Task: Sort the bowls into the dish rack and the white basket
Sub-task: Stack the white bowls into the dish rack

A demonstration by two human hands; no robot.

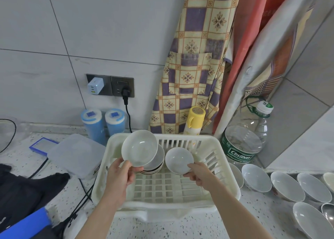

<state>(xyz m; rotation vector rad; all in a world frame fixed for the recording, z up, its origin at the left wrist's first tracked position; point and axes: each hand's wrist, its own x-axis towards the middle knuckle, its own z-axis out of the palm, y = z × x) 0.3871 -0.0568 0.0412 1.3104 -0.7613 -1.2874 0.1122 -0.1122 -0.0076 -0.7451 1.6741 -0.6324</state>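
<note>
Both hands hold a grip on a white bowl above the white basket [213, 166], a slatted plastic tub at the middle of the speckled counter [253, 211]. Starting at nine o'clock, the left hand [120, 173] pinches the near rim of the larger bowl [139, 148], thumb inside and fingers behind, tilting it up to face the camera. Just behind and below it, a stack of bowls [155, 163] with dark bands outside sits in the basket's left part. Toward the centre, the right hand [200, 173] holds the smaller bowl [179, 160] by its lower edge, also tilted, just beside the stack. At three to four o'clock more empty bowls [287, 186] lean in a row along the counter's right side, apparently waiting; whether they stand in a dish rack cannot be told. Judging the risk: each bowl hangs from a rim pinch only, so a slip could drop it onto the stack and chip it, and the two bowls are close enough to knock together. At one o'clock stands a large clear water bottle [245, 141] whose green label reads "Cestbon" with smaller print too fine to make out. Behind the basket are a yellow-capped bottle [194, 120] and a patterned apron [195, 58], and at eleven o'clock two blue-lidded canisters [103, 124] without readable text.
</note>
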